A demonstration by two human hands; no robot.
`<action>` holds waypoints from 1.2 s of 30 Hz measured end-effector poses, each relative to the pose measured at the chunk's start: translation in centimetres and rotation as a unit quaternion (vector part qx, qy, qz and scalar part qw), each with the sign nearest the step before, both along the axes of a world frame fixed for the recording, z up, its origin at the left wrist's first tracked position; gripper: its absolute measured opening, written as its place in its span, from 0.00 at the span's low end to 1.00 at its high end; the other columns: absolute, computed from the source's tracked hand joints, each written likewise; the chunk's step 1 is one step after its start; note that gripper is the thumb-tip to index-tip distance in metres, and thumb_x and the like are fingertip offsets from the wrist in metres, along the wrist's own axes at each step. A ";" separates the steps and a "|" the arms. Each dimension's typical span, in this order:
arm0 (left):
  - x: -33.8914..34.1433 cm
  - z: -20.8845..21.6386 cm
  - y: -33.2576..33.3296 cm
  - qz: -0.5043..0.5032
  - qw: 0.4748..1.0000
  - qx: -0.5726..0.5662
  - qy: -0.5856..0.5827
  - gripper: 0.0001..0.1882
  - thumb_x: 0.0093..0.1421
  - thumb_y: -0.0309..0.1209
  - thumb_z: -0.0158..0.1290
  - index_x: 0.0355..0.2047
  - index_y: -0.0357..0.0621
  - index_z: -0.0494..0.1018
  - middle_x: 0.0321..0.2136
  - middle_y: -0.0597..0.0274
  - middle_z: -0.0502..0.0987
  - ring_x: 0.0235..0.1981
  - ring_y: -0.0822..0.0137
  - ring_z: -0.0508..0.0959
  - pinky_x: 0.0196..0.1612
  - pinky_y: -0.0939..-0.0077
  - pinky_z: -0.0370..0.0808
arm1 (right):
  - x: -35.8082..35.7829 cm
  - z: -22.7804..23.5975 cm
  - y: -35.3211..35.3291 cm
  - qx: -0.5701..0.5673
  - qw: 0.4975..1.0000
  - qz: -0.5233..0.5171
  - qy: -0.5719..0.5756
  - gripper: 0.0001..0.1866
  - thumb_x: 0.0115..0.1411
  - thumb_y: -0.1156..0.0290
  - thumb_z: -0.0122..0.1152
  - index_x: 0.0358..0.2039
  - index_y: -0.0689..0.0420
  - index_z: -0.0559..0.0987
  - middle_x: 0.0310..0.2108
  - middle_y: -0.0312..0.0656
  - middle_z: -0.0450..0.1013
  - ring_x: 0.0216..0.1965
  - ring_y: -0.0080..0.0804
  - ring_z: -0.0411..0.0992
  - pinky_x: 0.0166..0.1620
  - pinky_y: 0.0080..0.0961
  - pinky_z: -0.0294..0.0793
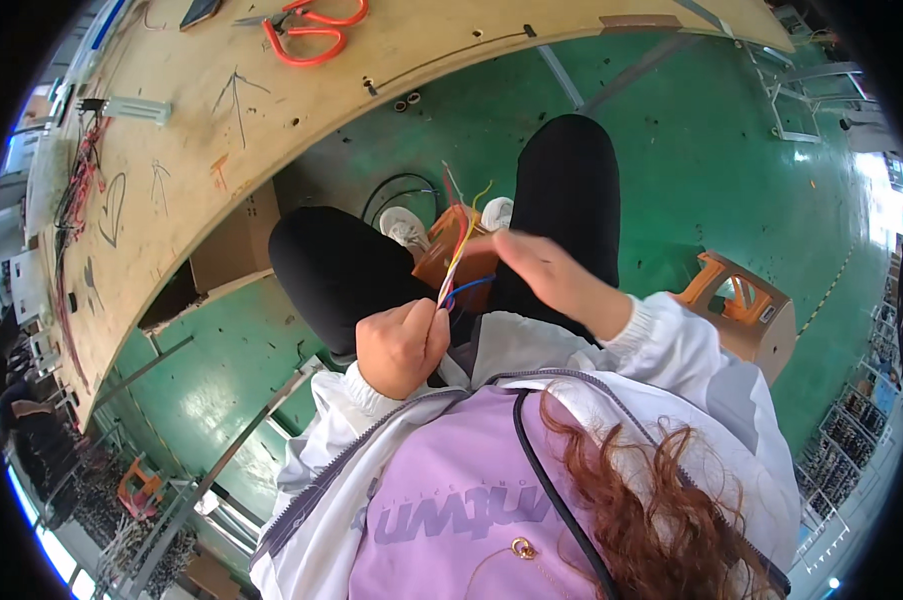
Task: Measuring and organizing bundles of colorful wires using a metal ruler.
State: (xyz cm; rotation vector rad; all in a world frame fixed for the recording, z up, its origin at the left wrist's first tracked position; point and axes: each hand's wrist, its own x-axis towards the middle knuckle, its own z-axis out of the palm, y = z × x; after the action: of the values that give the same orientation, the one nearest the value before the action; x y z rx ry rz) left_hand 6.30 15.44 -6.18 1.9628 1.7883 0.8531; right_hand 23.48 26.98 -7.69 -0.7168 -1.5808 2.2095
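Observation:
In front of my torso, my left hand (pixel 403 345) is closed in a fist around the lower part of a bundle of thin wires (pixel 458 250). Red, yellow and white strands fan upward from the grip, and a blue one bends off to the right. Their upper ends are loose and spread apart. My right hand (pixel 556 280) reaches in from the right beside the wires. Motion smears its fingertips, so whether they touch the strands cannot be made out.
Red-handled scissors (pixel 306 35) lie on the wooden table (pixel 311 95), which curves across the upper left. Red cables (pixel 81 190) run along its far left. Between my feet sits an orange-brown stool (pixel 433 262); a similar stool (pixel 736 305) stands at right on the green floor (pixel 686 180).

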 end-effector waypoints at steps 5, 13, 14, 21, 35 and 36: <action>1.2 -1.0 -1.0 -0.070 0.997 -0.033 -0.010 0.12 0.49 0.24 0.48 0.13 0.41 0.59 0.10 0.57 0.61 0.10 0.58 0.66 0.13 0.67 0.62 | -2.9 -1.1 0.0 -0.332 0.931 -0.107 0.105 0.18 0.63 0.58 0.40 0.35 0.61 0.71 0.35 0.43 0.72 0.42 0.33 0.70 0.48 0.28 0.65; 2.1 -3.6 -3.8 -0.045 0.996 -0.074 -0.002 0.14 0.49 0.29 0.51 0.11 0.44 0.61 0.07 0.58 0.64 0.08 0.59 0.67 0.12 0.68 0.65 | 1.5 -2.2 6.0 -0.213 0.944 -0.244 0.059 0.14 0.62 0.61 0.43 0.34 0.60 0.71 0.33 0.45 0.73 0.35 0.36 0.73 0.41 0.30 0.72; 2.0 -3.5 -3.9 -0.044 0.995 -0.085 0.005 0.14 0.49 0.30 0.51 0.11 0.44 0.61 0.08 0.58 0.64 0.08 0.60 0.67 0.12 0.68 0.65 | 1.5 -1.8 6.1 -0.203 0.950 -0.231 0.048 0.15 0.62 0.61 0.43 0.35 0.61 0.71 0.33 0.45 0.73 0.35 0.37 0.74 0.40 0.30 0.72; 2.6 -2.9 -3.7 -0.036 0.994 -0.097 0.014 0.14 0.49 0.30 0.52 0.11 0.44 0.61 0.08 0.58 0.64 0.08 0.59 0.67 0.13 0.68 0.66 | 2.2 -0.4 7.8 -0.212 0.934 -0.265 0.111 0.16 0.61 0.63 0.45 0.41 0.62 0.71 0.33 0.45 0.74 0.34 0.33 0.74 0.41 0.28 0.72; 1.9 -3.8 -4.7 -0.090 0.994 -0.053 0.027 0.13 0.51 0.33 0.49 0.14 0.46 0.60 0.12 0.61 0.65 0.13 0.63 0.70 0.16 0.69 0.66 | 0.5 -3.1 8.3 -0.149 0.931 -0.311 0.123 0.18 0.59 0.65 0.49 0.44 0.64 0.72 0.28 0.31 0.65 0.28 0.17 0.62 0.34 0.16 0.64; 2.5 -2.4 -3.7 -0.040 0.998 -0.021 -0.054 0.13 0.52 0.30 0.48 0.14 0.45 0.60 0.11 0.60 0.64 0.13 0.61 0.69 0.15 0.69 0.66 | 1.7 -4.8 9.0 -0.170 0.913 -0.335 0.161 0.18 0.58 0.65 0.51 0.44 0.65 0.71 0.25 0.29 0.61 0.25 0.16 0.59 0.30 0.13 0.60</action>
State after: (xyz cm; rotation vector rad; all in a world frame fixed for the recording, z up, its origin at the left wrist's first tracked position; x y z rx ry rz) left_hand 8.76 11.75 -8.61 1.9108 1.6430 0.8719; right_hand 25.20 35.97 -12.45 -0.7850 -0.6505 1.9397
